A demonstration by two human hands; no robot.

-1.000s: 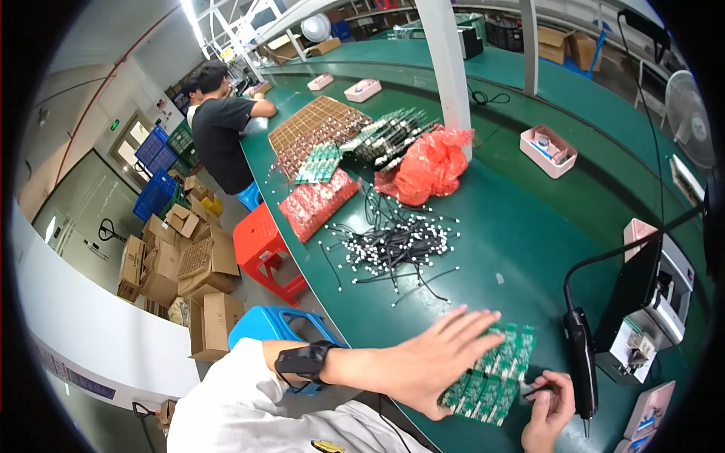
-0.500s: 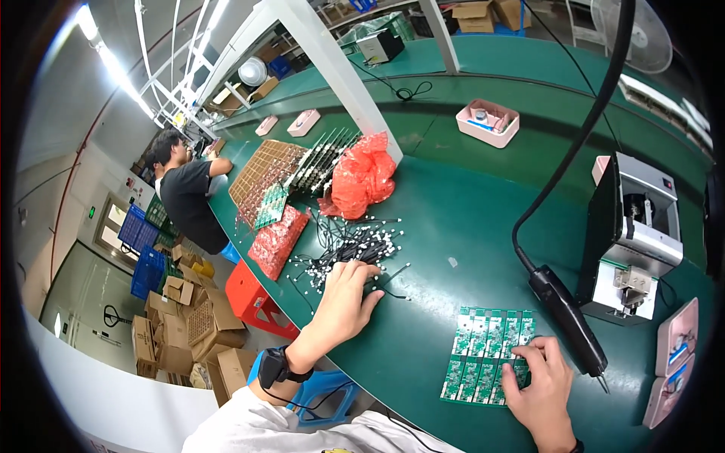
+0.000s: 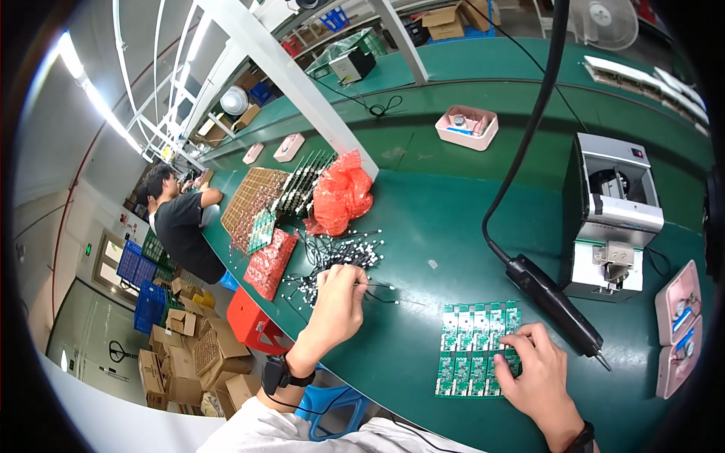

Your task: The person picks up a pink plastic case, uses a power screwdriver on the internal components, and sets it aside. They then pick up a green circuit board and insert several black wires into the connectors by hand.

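My left hand (image 3: 338, 306) is closed in a pinch at the near edge of a pile of black cables (image 3: 343, 253) with small white connectors. Black cable ends stick out to the right of its fingertips. My right hand (image 3: 538, 371) rests at the right edge of a panel of green circuit boards (image 3: 472, 349) lying flat on the bench. Its thumb and index fingertips touch the boards and stand apart, with the other fingers bent. Right of the panel lies a black handheld tool (image 3: 555, 306) with a pointed metal tip, on a thick black cord.
Beyond the cables lie red bubble-wrap bags (image 3: 342, 195) and a rack of upright boards (image 3: 302, 185). A black and silver machine (image 3: 613, 219) stands at the right, near pink trays (image 3: 678, 332). A red stool (image 3: 253, 321) is beside the green bench. Another person (image 3: 185, 226) sits farther left.
My left hand's fingers have drawn together into a pinch beside the cables. My right hand stays at the panel's edge. The whole view has shifted slightly.
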